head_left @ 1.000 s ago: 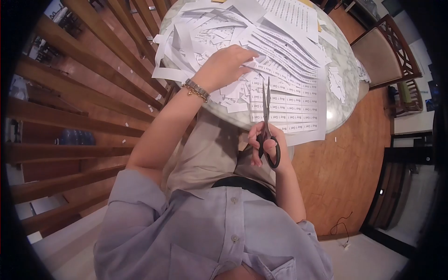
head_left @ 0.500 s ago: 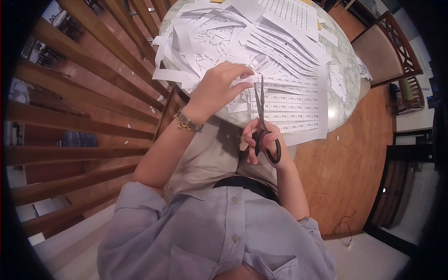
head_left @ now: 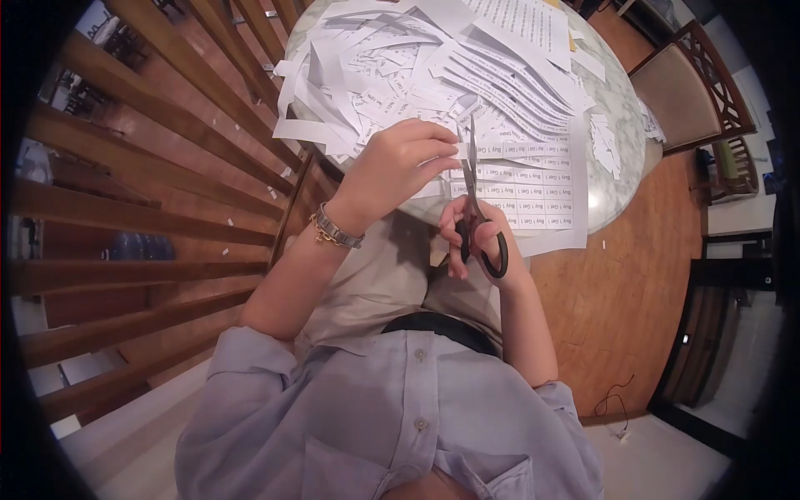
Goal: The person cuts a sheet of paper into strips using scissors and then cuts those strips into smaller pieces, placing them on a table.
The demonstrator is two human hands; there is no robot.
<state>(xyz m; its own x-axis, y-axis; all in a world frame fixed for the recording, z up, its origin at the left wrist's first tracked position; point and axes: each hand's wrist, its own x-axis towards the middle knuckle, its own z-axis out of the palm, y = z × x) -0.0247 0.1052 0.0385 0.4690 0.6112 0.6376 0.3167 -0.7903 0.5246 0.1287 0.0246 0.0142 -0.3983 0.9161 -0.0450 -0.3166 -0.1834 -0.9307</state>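
Note:
My right hand (head_left: 482,236) grips black-handled scissors (head_left: 472,179), fingers through the loops, blades pointing away from me. My left hand (head_left: 402,165) is closed in a pinch on the left end of a paper strip (head_left: 518,152) printed "Buy 1 Get 1". The blades cross this strip just right of my left fingertips, nearly closed. Under the scissors and to the right lies a printed sheet (head_left: 554,190) with more rows of the same words. Beyond my left hand is a pile of cut paper slips (head_left: 387,104). Long, partly cut strips (head_left: 508,87) curve beside the pile.
The round marble table (head_left: 615,196) carries all the paper. More small slips (head_left: 603,146) lie near its right side. A wooden slatted railing (head_left: 150,187) stands close on my left. At the right is a cushioned chair (head_left: 677,104), with scraps scattered on the floor.
The scissor blades have drawn closer together across the strip. My left hand has shifted slightly down and right with the strip's end, and my right hand slightly up.

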